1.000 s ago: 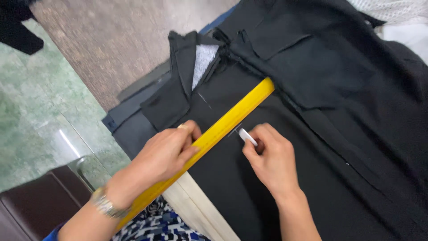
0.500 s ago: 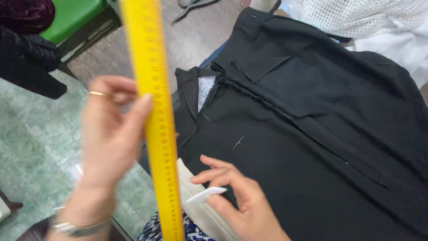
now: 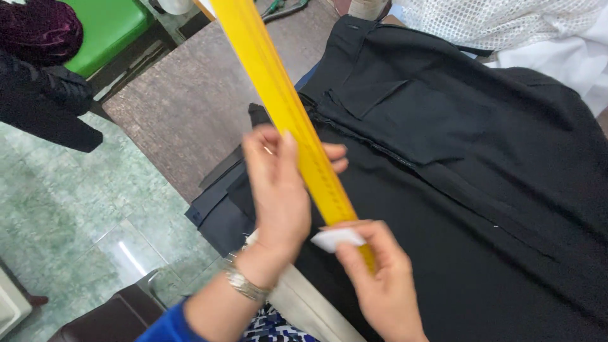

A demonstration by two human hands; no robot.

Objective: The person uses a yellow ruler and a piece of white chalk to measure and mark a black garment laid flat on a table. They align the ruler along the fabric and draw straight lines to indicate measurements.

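A long yellow ruler (image 3: 272,82) slants from the top of the view down to my hands, lifted above a black garment (image 3: 481,190) spread on the table. My left hand (image 3: 278,190), with a metal watch on its wrist, grips the ruler around its lower part. My right hand (image 3: 373,278) pinches a small white piece of tailor's chalk (image 3: 335,239) against the ruler's lower end. The ruler's very bottom is hidden behind my right hand.
A brown table top (image 3: 183,107) lies left of the garment, with dark folded cloth (image 3: 215,209) at its edge. White mesh fabric (image 3: 494,22) sits at the top right. Green marbled floor (image 3: 69,209), a green seat (image 3: 107,28) and a dark-clothed person (image 3: 44,95) are at left.
The ruler lay flat on the garment a second ago with both hands pressing by it; now it is lifted and tilted, and my right hand has come up to its lower end with the chalk.
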